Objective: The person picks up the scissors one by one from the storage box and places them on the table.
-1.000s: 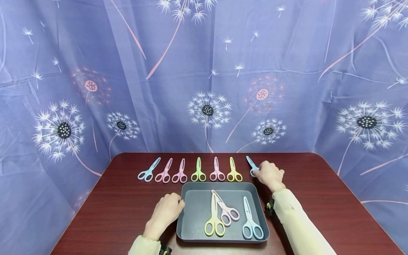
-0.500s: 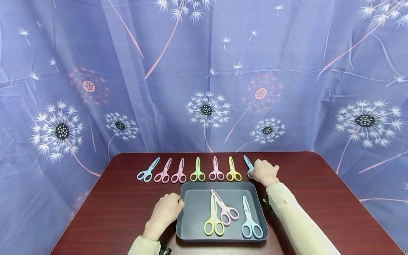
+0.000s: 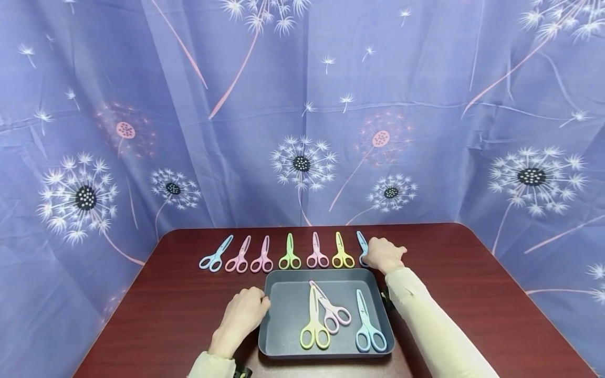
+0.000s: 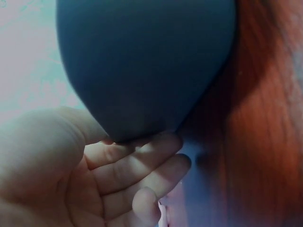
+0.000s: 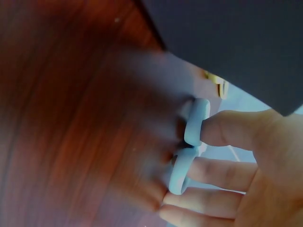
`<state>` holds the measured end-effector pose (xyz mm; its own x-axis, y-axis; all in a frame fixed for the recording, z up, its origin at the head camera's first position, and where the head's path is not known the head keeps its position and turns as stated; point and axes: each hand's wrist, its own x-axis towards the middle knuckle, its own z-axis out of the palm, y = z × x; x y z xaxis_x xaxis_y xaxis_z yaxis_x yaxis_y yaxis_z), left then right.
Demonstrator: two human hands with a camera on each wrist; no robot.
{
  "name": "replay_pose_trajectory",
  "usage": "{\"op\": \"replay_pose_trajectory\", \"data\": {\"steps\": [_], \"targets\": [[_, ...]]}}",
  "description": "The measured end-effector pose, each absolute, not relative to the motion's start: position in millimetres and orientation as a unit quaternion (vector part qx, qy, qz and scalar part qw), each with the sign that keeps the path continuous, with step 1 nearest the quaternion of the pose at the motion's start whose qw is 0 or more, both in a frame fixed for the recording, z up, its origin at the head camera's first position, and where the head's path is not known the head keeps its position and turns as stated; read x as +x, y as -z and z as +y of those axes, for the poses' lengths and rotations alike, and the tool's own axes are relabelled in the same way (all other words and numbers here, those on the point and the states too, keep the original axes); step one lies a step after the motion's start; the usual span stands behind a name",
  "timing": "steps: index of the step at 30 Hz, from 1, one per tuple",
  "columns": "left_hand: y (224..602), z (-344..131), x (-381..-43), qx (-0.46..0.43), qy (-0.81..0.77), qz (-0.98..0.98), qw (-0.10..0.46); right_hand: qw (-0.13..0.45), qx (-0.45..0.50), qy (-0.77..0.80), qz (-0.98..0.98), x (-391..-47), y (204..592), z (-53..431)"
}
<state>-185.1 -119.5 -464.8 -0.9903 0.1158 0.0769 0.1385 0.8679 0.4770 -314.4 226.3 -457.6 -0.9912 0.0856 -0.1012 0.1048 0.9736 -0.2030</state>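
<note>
My right hand (image 3: 384, 255) holds the handles of the light blue scissors (image 3: 362, 241) at the right end of a row. In the right wrist view, thumb and forefinger are on its two handle loops (image 5: 196, 122), which lie at the tabletop; the blades are mostly hidden. My left hand (image 3: 244, 315) grips the left side of a grey tray (image 3: 279, 350); the left wrist view shows the thumb on one side of the tray wall (image 4: 147, 71) and curled fingers at the other. Inside the tray lie yellow scissors (image 3: 314, 320), pink scissors (image 3: 331, 310) and blue scissors (image 3: 367, 325); yellow and pink overlap.
Behind the tray, the row continues leftward with yellow scissors (image 3: 342, 252), pink scissors (image 3: 316, 253), green scissors (image 3: 290, 254), two more pink pairs and blue scissors (image 3: 216, 254). Patterned blue cloth (image 3: 236, 157) hangs beyond the dark red table (image 3: 156, 310).
My right hand has shifted left, sliding the blue scissors slightly nearer the yellow pair and turning it straighter. The left hand stays at the tray. The head view has shifted slightly.
</note>
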Motion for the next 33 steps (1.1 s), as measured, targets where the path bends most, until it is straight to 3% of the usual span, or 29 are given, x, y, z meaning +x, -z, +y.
{"op": "replay_pose_trajectory", "data": {"steps": [23, 33], "targets": [[464.3, -118.6, -182.9, -0.070, 0.250, -0.965, 0.027, 0.049, 0.030, 0.113, 0.992, -306.6, 454.4, 231.1], [465.5, -119.7, -185.9, -0.067, 0.243, -0.968, 0.022, 0.024, 0.014, 0.102, 0.994, -304.2, 443.7, 233.8]]}}
